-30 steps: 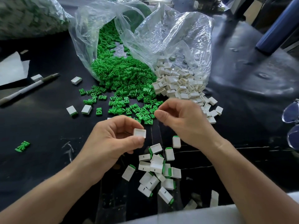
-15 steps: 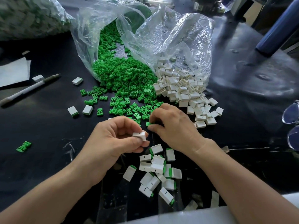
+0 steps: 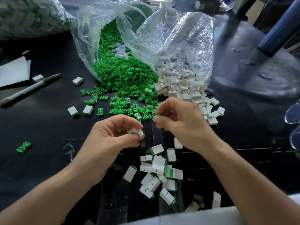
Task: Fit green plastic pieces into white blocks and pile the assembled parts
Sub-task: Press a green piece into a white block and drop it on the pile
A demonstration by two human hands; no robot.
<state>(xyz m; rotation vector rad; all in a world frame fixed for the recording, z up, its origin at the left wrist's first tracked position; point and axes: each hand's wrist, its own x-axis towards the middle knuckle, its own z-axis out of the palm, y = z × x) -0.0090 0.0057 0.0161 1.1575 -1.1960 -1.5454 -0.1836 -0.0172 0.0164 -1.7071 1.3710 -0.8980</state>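
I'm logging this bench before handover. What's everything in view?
green plastic pieces: many, green, spilling from left clear bag
white blocks: many, white, spilling from right clear bag
clear bags: two, transparent, back centre
assembled parts: over a dozen, white with green ends, piled at front
stray blocks: four, white, scattered on the left
pen: one, white and grey, far left
paper: one, white, left edge
filled bag: one, clear, top left
cylinder: one, blue, top right
glasses: one pair, clear, right edge
table: one, black, under everything
left hand: one, grips a blurred white block
right hand: one, pinches a green piece
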